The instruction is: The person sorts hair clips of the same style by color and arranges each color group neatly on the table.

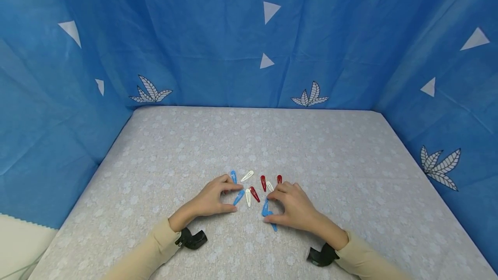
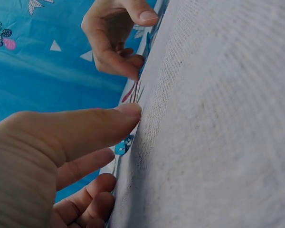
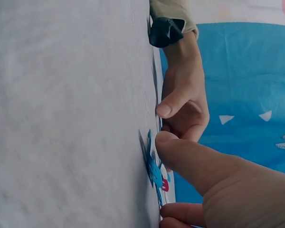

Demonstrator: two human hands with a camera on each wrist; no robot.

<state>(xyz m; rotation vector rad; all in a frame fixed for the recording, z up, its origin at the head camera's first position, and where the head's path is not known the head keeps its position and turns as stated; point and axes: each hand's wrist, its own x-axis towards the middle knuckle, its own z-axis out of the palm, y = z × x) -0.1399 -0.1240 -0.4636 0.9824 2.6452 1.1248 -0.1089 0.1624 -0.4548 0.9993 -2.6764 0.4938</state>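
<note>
Small snap hair clips in blue, white and red lie scattered on the cloth-covered table between the two hands. My left hand (image 1: 214, 195) rests low over the cloth, thumb and forefinger spread apart around a blue hair clip (image 1: 238, 197). Another blue hair clip (image 1: 233, 176) lies just beyond its fingertips. On the other side, my right hand (image 1: 293, 206) has thumb and fingers parted beside two blue hair clips, one (image 1: 265, 207) overlapping or touching the other (image 1: 274, 227). In the right wrist view, those blue clips (image 3: 154, 171) show beside the thumb; contact is unclear.
White hair clips (image 1: 248, 198) and red hair clips (image 1: 254, 194) lie between the hands. One red clip (image 1: 279, 179) is partly behind the right fingers. The patterned table (image 1: 249, 141) extends to a blue curtain (image 1: 218, 33) at the back and sides.
</note>
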